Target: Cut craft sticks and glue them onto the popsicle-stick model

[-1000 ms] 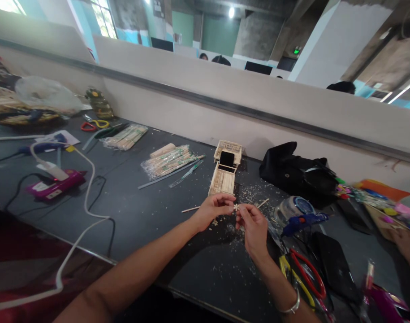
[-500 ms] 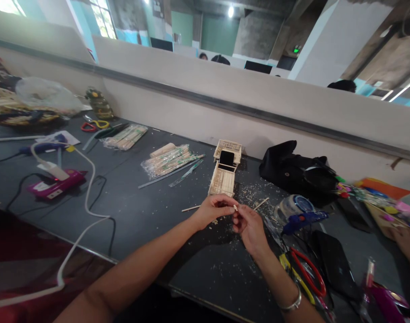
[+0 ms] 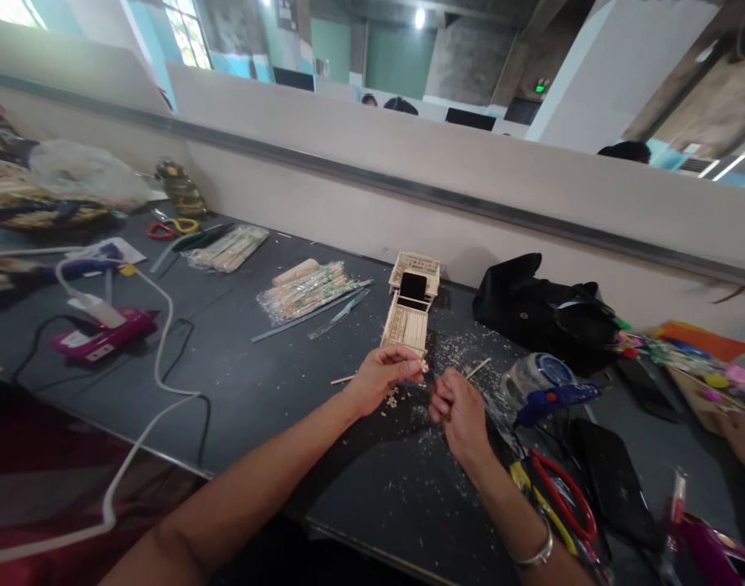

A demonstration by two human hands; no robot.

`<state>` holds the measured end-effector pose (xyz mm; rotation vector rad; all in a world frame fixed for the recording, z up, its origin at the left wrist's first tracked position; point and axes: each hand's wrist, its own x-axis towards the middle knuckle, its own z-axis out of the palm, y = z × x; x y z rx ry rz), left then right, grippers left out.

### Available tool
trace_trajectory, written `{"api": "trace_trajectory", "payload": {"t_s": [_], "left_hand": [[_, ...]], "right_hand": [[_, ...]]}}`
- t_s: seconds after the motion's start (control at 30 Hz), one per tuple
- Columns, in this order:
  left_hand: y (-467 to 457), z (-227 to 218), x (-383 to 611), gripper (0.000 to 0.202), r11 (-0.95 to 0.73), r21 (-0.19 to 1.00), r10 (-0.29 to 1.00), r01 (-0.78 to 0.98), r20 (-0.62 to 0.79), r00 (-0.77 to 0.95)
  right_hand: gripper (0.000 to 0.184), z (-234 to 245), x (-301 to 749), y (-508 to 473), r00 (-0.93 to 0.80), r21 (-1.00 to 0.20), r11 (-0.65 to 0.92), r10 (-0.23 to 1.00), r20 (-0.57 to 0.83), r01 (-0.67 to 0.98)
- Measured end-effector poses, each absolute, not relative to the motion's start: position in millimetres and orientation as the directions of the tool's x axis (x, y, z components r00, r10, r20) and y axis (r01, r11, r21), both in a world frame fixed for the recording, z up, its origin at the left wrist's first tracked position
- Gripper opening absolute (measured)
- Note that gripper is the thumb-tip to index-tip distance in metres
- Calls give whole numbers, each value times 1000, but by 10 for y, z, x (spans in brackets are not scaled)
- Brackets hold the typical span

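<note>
My left hand (image 3: 381, 376) hovers over the dark table (image 3: 238, 391), its fingertips pinched on a tiny pale wooden piece (image 3: 424, 368). A few centimetres to the right, my right hand (image 3: 461, 411) is curled closed; what it holds, if anything, is hidden. A bracelet sits on that wrist. Just beyond both hands stands a small model built of light wooden sticks (image 3: 409, 313) with a dark panel in it. Wood shavings and a loose stick (image 3: 477, 369) lie around the hands.
Packs of wooden sticks (image 3: 304, 291) lie at centre left, a black bag (image 3: 543, 309) at the right. A blue glue gun (image 3: 555, 396), red and yellow cutters (image 3: 558, 496) and a tape roll sit near my right hand. A pink device with cables (image 3: 100, 335) is at left. Another person's hand (image 3: 742, 435) rests far right.
The small cross-shaped piece held between both hands a second ago is now pinched by my left hand alone. My right hand has drawn back slightly and curled shut.
</note>
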<state>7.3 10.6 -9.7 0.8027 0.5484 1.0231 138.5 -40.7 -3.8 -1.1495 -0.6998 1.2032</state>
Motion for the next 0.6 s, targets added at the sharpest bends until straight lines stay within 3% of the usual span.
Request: {"api": "trace_trajectory", "payload": {"t_s": [0.17, 0.4, 0.6], "left_hand": [[114, -93, 73, 38, 351, 745, 887, -567, -69, 457], [114, -94, 92, 41, 352, 760, 894, -547, -99, 437], [86, -110, 115, 39, 344, 777, 892, -527, -95, 442]], "right_hand": [[54, -84, 1409, -404, 290, -975, 44, 957, -22, -217], [33, -146, 1432, -416, 330, -991, 129, 937, 115, -22], [26, -127, 1432, -445, 305, -990, 114, 943, 133, 79]]}}
